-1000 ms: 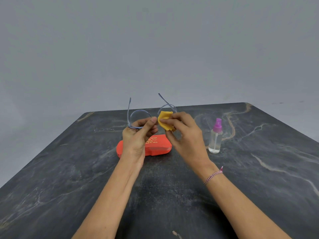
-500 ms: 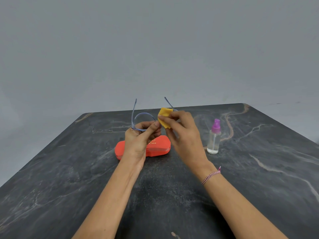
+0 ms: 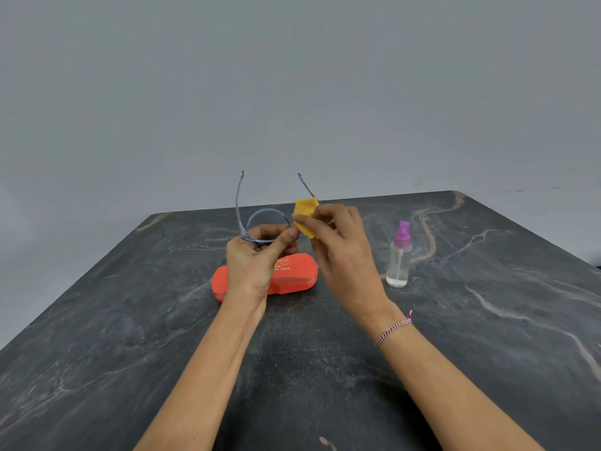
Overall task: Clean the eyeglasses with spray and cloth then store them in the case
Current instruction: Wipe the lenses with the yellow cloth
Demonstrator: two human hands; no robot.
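Case [image 3: 296,276] behind left hand [image 3: 253,265]; bottle [image 3: 398,262] beside

light: even, diffuse, moderately bright | shadows: faint, soft under forearms on worktop [image 3: 487,320] | glare: none, dull sheen on worktop only | focus: sharp centre, slight softness on spray bottle [image 3: 399,255] | distortion: wide-angle stretch, worktop edges splay outward

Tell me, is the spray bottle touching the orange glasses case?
Apart. The head view shows the spray bottle standing clear right of the orange glasses case.
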